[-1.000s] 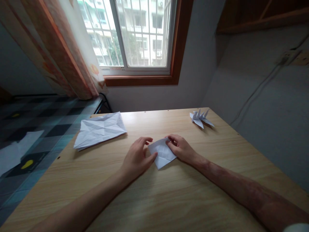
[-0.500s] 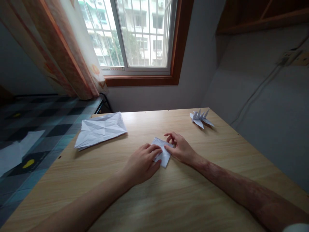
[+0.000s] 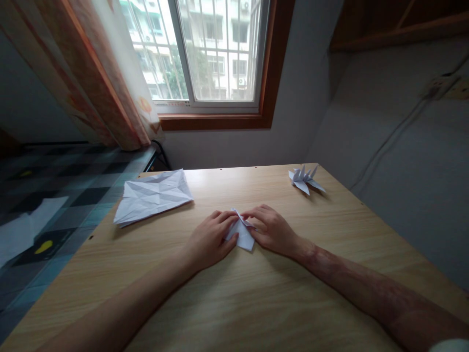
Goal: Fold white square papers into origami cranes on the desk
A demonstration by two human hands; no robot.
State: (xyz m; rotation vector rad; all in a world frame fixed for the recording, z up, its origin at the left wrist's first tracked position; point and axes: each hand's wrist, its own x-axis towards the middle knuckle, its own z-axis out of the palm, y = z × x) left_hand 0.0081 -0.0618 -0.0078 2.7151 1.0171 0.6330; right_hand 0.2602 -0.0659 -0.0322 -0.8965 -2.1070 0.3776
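Observation:
A small folded white paper [image 3: 242,235] lies on the wooden table [image 3: 256,303] between my two hands. My left hand [image 3: 209,238] presses on its left side with the fingers curled over the paper's edge. From the right, my right hand [image 3: 270,230] pinches the paper's upper flap, which stands up a little. Only the lower corner of the paper shows between the hands.
A creased, unfolded white sheet [image 3: 152,196] lies at the table's back left. A finished spiky paper model [image 3: 304,180] sits at the back right corner. A window [image 3: 216,54] and a curtain [image 3: 98,73] are behind the table, and a bed with a checked cover [image 3: 44,195] lies to the left.
Both hands have closed in on the small paper. It was folded smaller, and my left hand moved from its left edge onto it while my right fingers came over its top.

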